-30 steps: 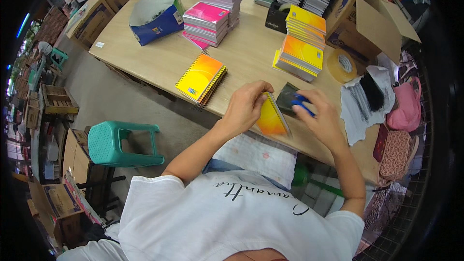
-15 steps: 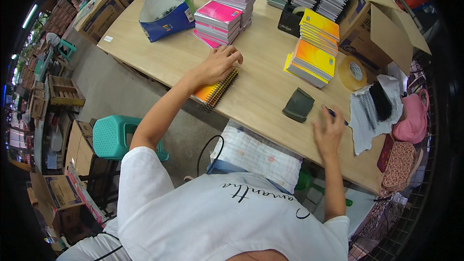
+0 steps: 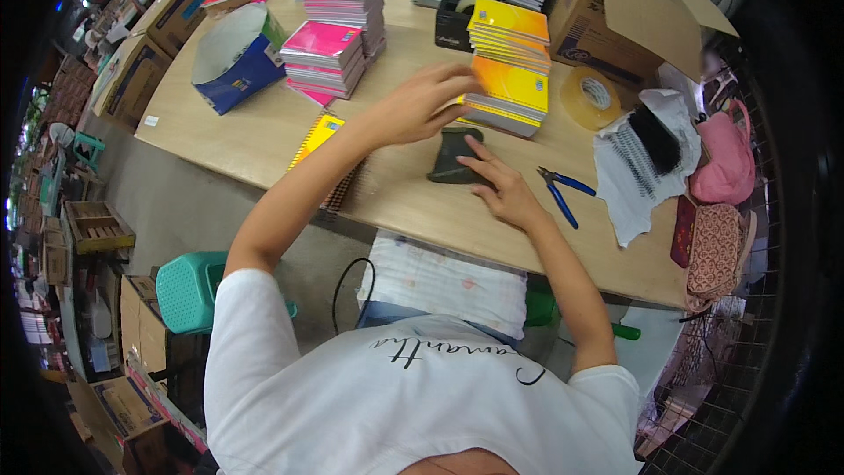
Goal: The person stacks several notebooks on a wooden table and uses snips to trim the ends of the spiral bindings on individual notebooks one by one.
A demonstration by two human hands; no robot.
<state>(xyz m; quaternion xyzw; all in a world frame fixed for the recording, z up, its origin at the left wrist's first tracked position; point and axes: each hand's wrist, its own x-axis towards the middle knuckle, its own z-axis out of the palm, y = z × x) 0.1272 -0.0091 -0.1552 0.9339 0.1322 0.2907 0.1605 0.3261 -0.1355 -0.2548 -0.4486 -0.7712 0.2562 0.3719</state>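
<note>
My left hand (image 3: 431, 104) reaches over the table with its fingers apart and slightly bent. Its fingertips are at the left edge of a stack of yellow-orange notebooks (image 3: 507, 85); whether they touch it I cannot tell. My right hand (image 3: 503, 183) lies with fingers spread, the tips on a dark green block (image 3: 452, 157). Blue-handled cutters (image 3: 565, 194) rest on the table to its right, jaws apart. A yellow spiral notebook (image 3: 314, 142) lies at the near table edge, partly hidden under my left forearm.
Pink notebook stacks (image 3: 322, 54) and a blue bag (image 3: 236, 70) stand at the left of the table (image 3: 387, 198). Behind are a black tape dispenser (image 3: 452, 25) and an open carton (image 3: 607, 26). A tape roll (image 3: 589, 98), a white cloth with black coils (image 3: 626, 171) and pouches (image 3: 716, 246) lie right.
The view has swung right. My left hand has left the spiral notebook for the yellow stack. My right hand has let go of the cutters and moved left onto the dark green block.
</note>
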